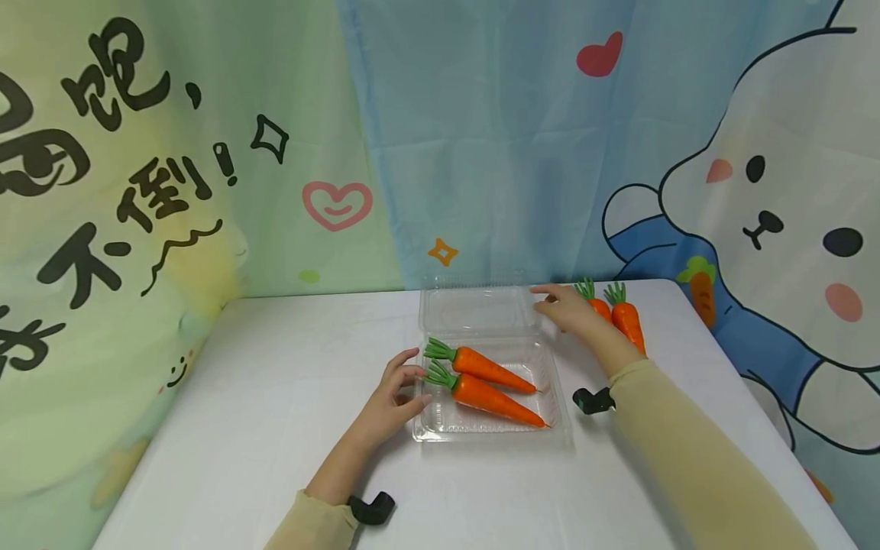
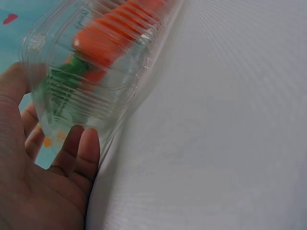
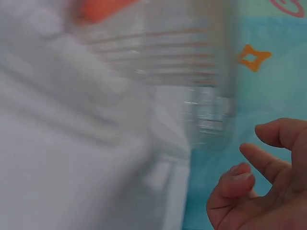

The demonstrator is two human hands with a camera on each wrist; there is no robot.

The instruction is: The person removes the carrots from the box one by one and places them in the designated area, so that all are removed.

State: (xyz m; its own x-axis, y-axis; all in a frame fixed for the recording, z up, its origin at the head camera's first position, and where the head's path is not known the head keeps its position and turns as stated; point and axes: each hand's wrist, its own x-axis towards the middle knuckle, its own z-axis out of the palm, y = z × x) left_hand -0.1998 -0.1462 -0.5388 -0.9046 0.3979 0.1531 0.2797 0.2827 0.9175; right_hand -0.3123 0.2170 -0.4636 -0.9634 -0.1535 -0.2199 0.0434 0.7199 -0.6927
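A clear plastic clamshell box [image 1: 558, 428] lies spread on the white table, its lid [image 1: 474, 309] folded back. Two orange carrots [image 1: 488, 370] with green tops lie side by side in the base. My left hand [image 1: 392, 401] rests at the left end of the base, fingers spread and loosely curved along the ribbed wall [image 2: 91, 103]. Beside the lid's right edge, my right hand [image 1: 567, 309] reaches out with a gap between thumb and fingers. The right wrist view shows its fingers [image 3: 268, 163] apart from the blurred plastic.
Two more carrots [image 1: 626, 317] lie on the table just right of my right hand, partly hidden by it and the forearm. A printed cloth [image 1: 481, 153] hangs behind the table [image 1: 289, 428]. Black wrist cameras [image 1: 373, 509] sit on both wrists.
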